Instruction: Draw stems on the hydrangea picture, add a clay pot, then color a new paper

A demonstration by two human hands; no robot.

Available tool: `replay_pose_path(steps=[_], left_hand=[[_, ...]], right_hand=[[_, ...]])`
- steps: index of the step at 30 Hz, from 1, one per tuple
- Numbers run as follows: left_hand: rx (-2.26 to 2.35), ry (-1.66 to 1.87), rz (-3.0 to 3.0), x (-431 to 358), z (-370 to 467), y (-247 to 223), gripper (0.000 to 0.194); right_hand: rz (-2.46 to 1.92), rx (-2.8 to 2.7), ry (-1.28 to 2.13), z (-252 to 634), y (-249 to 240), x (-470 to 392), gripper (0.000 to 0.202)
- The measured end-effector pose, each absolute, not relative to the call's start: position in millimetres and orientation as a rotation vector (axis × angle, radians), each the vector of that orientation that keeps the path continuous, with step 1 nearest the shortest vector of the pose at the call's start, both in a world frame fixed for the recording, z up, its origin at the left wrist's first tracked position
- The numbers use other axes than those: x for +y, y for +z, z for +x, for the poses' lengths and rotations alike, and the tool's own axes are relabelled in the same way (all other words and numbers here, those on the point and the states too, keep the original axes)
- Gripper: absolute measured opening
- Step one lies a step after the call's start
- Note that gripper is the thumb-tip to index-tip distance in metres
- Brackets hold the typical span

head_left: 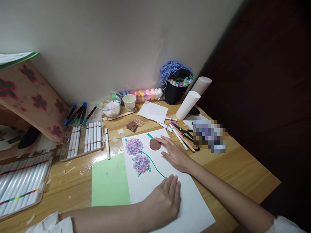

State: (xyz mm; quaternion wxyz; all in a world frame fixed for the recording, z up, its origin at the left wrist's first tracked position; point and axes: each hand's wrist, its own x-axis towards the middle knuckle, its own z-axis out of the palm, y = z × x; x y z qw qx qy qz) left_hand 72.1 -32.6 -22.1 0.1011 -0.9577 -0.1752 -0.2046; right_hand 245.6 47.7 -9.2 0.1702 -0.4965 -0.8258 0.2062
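Note:
My right hand [176, 153] rests on a white sheet of paper [191, 200], fingers spread, with a fingertip at the edge of a flat round piece of brown clay [155, 144]. Nearer to me, my left hand [166, 197] lies palm down on the same sheet, its fingers held together and stretched forward; what is under its palm is hidden. Two fluffy pink-purple flower heads [141, 163] are on the paper's left part. A drawn green stem line [155, 165] curves from them toward my left hand. Light green paper [110, 184] lies along the sheet's left side.
Marker cases [92, 153] stand on the left. Behind the paper are a bag of brown clay [132, 126], a paper cup [129, 102] and a bowl of shreds [111, 108]. Scissors [183, 131], white tubes [188, 105] and a black marker holder [175, 94] are to the right.

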Motion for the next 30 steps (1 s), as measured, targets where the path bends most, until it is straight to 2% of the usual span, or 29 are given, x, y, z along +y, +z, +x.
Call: replay_pose_path(steps=[11,18,25,30], left_hand=[[-0.48,-0.518,-2.832,-33,73,-21,0.038],[-0.426,-0.45,-2.836,-33,72,-12,0.038],[-0.41,-0.426,-2.84,-31,72,-12,0.038],[-0.43,-0.424,-2.846,-34,72,-11,0.038]], right_hand=[[-1.257,-2.364,0.578,249,-9,46,0.052],[-1.281,-2.401,0.399,238,-9,51,0.043],[-1.042,-2.269,0.427,243,-13,48,0.04],[-0.939,-2.35,0.244,243,-19,50,0.035]])
